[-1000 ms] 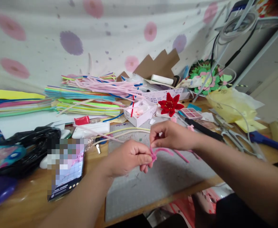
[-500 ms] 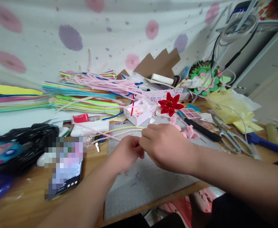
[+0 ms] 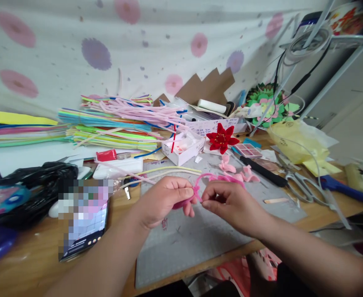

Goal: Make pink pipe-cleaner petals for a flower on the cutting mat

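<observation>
Between my two hands is a bright pink pipe cleaner (image 3: 203, 176), bent into a loop with small twists near my left fingertips. My left hand (image 3: 172, 196) pinches one part of it between thumb and forefinger, and more pink shows under the palm. Just to the right, my right hand (image 3: 231, 202) pinches the strand close to the twist, with the loop passing behind its knuckles. Both hands are above a grey cutting mat (image 3: 181, 255). Pale pink curled petals (image 3: 249, 174) lie on the mat beyond my right hand. A red fuzzy flower (image 3: 222, 139) stands behind them.
Bundles of coloured pipe cleaners (image 3: 116, 138) lie at the back left. A white box (image 3: 183, 149) is at the mat's far edge. Scissors (image 3: 307, 187) and a black-handled tool (image 3: 263, 171) lie right; a wooden stick (image 3: 276, 201) rests nearby. A phone (image 3: 86, 222) lies left.
My right hand has moved right and turned, drawing away from my left. The pink pipe cleaner, hidden before, now shows between them. The wooden stick has come into sight.
</observation>
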`<action>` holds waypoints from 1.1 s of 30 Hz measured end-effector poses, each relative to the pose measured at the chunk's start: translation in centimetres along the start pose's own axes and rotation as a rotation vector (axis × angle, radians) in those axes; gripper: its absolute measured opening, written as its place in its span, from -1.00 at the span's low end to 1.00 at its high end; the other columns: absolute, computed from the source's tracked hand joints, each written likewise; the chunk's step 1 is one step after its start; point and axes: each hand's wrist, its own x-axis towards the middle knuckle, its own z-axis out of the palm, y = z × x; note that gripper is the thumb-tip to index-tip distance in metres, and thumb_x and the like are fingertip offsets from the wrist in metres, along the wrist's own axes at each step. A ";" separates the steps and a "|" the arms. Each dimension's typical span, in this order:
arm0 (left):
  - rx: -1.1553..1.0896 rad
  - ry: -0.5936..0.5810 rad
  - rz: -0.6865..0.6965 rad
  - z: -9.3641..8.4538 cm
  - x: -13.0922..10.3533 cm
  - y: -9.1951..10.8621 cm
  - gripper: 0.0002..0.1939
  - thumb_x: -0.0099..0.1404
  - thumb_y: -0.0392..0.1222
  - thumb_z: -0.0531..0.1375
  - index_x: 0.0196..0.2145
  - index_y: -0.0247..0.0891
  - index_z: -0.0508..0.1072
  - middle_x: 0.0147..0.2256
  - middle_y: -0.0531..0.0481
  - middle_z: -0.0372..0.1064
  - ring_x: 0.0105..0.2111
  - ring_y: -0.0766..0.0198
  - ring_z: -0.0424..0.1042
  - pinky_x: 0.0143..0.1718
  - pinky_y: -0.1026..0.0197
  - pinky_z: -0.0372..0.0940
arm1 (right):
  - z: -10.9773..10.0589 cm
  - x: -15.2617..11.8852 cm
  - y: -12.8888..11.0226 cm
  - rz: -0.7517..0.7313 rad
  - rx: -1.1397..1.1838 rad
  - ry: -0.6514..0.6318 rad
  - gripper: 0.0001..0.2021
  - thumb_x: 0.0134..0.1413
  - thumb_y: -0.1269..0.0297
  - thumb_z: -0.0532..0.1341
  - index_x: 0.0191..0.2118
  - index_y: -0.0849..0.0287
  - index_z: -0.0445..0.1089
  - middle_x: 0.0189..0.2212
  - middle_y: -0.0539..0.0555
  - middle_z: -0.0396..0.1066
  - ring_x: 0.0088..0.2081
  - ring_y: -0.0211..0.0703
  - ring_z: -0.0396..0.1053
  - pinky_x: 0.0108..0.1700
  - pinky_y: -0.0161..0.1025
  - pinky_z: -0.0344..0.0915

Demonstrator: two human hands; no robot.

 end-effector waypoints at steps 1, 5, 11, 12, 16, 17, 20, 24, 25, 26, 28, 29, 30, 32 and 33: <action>-0.015 -0.035 -0.016 0.1 -0.1 0.0 -0.79 0.18 -0.15 0.12 -0.50 -0.34 0.41 -0.68 0.04 0.31 -0.58 0.31 0.38 -0.48 0.30 0.14 | -0.1 0.2 0.4 0.083 0.131 -0.061 -0.91 -0.03 0.33 0.21 -0.47 0.23 0.35 -0.55 -0.03 0.29 -0.50 -0.34 0.19 -0.47 -0.36 0.14; 0.015 -0.157 -0.087 0.3 -0.2 0.0 -0.77 0.15 -0.13 0.16 -0.52 -0.36 0.43 -0.68 0.01 0.34 -0.62 0.34 0.35 -0.54 0.32 0.09 | -1.3 1.8 1.3 0.192 0.386 -0.306 -0.79 -0.16 0.20 0.28 -0.49 0.27 0.34 -0.59 -0.04 0.30 -0.56 -0.35 0.19 -0.50 -0.34 0.18; 0.195 -0.088 -0.225 0.9 0.3 -0.2 -0.80 0.12 -0.17 0.16 -0.57 -0.32 0.42 -0.69 0.04 0.34 -0.64 0.37 0.30 -0.57 0.33 0.04 | -3.5 5.3 -2.5 -0.091 -0.293 -0.443 -0.98 -0.13 0.44 0.24 -0.49 0.28 0.41 -0.60 -0.04 0.36 -0.54 -0.35 0.24 -0.48 -0.37 0.13; 0.236 -0.046 -0.233 1.0 0.4 -0.3 -0.80 0.11 -0.16 0.16 -0.57 -0.32 0.42 -0.69 0.05 0.34 -0.65 0.37 0.29 -0.57 0.32 0.03 | -3.5 5.5 -3.5 -0.192 -0.458 -0.452 -0.96 -0.13 0.49 0.23 -0.49 0.27 0.42 -0.59 -0.03 0.37 -0.53 -0.34 0.25 -0.47 -0.36 0.11; 0.308 0.136 -0.125 0.9 0.8 -0.7 -0.80 0.10 -0.20 0.14 -0.62 -0.31 0.41 -0.72 0.08 0.32 -0.69 0.40 0.19 -0.59 0.30 -0.01 | -2.6 3.9 -6.2 -0.526 -0.984 -0.378 -0.91 -0.07 0.51 0.19 -0.48 0.25 0.42 -0.51 0.07 0.39 -0.42 -0.19 0.27 -0.44 -0.27 0.08; 0.264 0.162 -0.090 0.9 0.8 -0.8 -0.80 0.08 -0.23 0.15 -0.64 -0.31 0.40 -0.72 0.08 0.31 -0.69 0.41 0.17 -0.59 0.31 -0.02 | -2.2 3.2 -6.2 -0.589 -1.035 -0.324 -0.89 -0.01 0.49 0.16 -0.46 0.26 0.41 -0.49 0.09 0.38 -0.42 -0.17 0.26 -0.45 -0.25 0.07; 0.007 0.204 -0.060 0.9 0.7 -0.6 -0.81 0.08 -0.23 0.18 -0.63 -0.32 0.37 -0.69 0.06 0.33 -0.68 0.42 0.20 -0.58 0.32 -0.01 | -1.3 1.1 -4.6 -0.736 -1.030 -0.070 -0.75 0.12 0.50 0.02 -0.46 0.26 0.39 -0.50 0.12 0.34 -0.44 -0.14 0.22 -0.47 -0.21 0.08; -0.209 0.161 -0.008 1.3 0.4 -0.3 -0.81 0.14 -0.19 0.18 -0.55 -0.34 0.41 -0.67 0.01 0.37 -0.59 0.32 0.36 -0.45 0.27 0.16 | -0.1 -0.3 -1.5 -0.713 -0.736 0.240 -0.78 0.12 0.53 0.03 -0.42 0.25 0.38 -0.45 0.12 0.38 -0.37 -0.15 0.27 -0.35 -0.20 0.21; -0.227 0.130 0.029 1.4 0.2 -0.2 -0.81 0.16 -0.18 0.18 -0.54 -0.35 0.42 -0.66 0.00 0.37 -0.57 0.30 0.38 -0.42 0.25 0.18 | 0.2 -0.3 -1.0 -0.639 -0.581 0.302 -0.82 0.11 0.51 0.07 -0.42 0.24 0.38 -0.46 0.10 0.38 -0.38 -0.18 0.29 -0.34 -0.22 0.23; -0.242 0.097 0.061 1.4 0.1 -0.2 -0.80 0.16 -0.17 0.17 -0.53 -0.35 0.43 -0.67 0.00 0.37 -0.56 0.29 0.39 -0.40 0.25 0.20 | 0.5 -0.3 -0.7 -0.546 -0.404 0.329 -0.86 0.11 0.48 0.11 -0.42 0.23 0.37 -0.48 0.07 0.39 -0.41 -0.21 0.30 -0.36 -0.24 0.24; -0.257 0.032 0.083 1.2 -0.2 -0.2 -0.78 0.16 -0.14 0.17 -0.52 -0.34 0.44 -0.67 0.00 0.37 -0.55 0.27 0.41 -0.41 0.25 0.21 | 0.6 0.1 -0.5 -0.345 -0.016 0.242 -0.86 0.13 0.35 0.15 -0.45 0.21 0.33 -0.53 0.02 0.38 -0.49 -0.27 0.32 -0.41 -0.28 0.26; -0.250 -0.007 0.069 1.1 -0.4 -0.2 -0.78 0.15 -0.13 0.17 -0.53 -0.34 0.44 -0.68 0.00 0.37 -0.56 0.26 0.42 -0.44 0.26 0.20 | 0.4 0.4 -0.6 -0.257 0.147 0.132 -0.83 0.13 0.29 0.15 -0.46 0.21 0.32 -0.54 0.01 0.38 -0.51 -0.28 0.33 -0.43 -0.28 0.27; -0.230 -0.049 0.042 1.0 -0.5 -0.1 -0.77 0.14 -0.12 0.18 -0.53 -0.34 0.44 -0.68 0.00 0.36 -0.57 0.26 0.41 -0.48 0.27 0.18 | 0.0 0.8 -0.6 -0.192 0.266 0.000 -0.81 0.12 0.24 0.16 -0.46 0.22 0.31 -0.54 0.01 0.38 -0.52 -0.28 0.33 -0.45 -0.29 0.28; -0.147 -0.132 -0.025 0.8 -0.6 -0.1 -0.77 0.13 -0.12 0.19 -0.54 -0.34 0.45 -0.69 0.01 0.35 -0.61 0.29 0.39 -0.54 0.30 0.12 | -1.3 1.8 -0.8 -0.126 0.301 -0.255 -0.82 0.04 0.25 0.23 -0.44 0.26 0.33 -0.53 0.03 0.39 -0.50 -0.27 0.35 -0.42 -0.29 0.29; -0.098 -0.166 -0.057 0.9 -0.5 -0.2 -0.78 0.12 -0.12 0.19 -0.55 -0.35 0.45 -0.69 0.01 0.34 -0.61 0.30 0.37 -0.55 0.31 0.11 | -2.1 2.4 -0.8 -0.144 0.226 -0.350 -0.85 0.01 0.30 0.25 -0.44 0.28 0.35 -0.53 0.03 0.39 -0.49 -0.28 0.34 -0.42 -0.31 0.28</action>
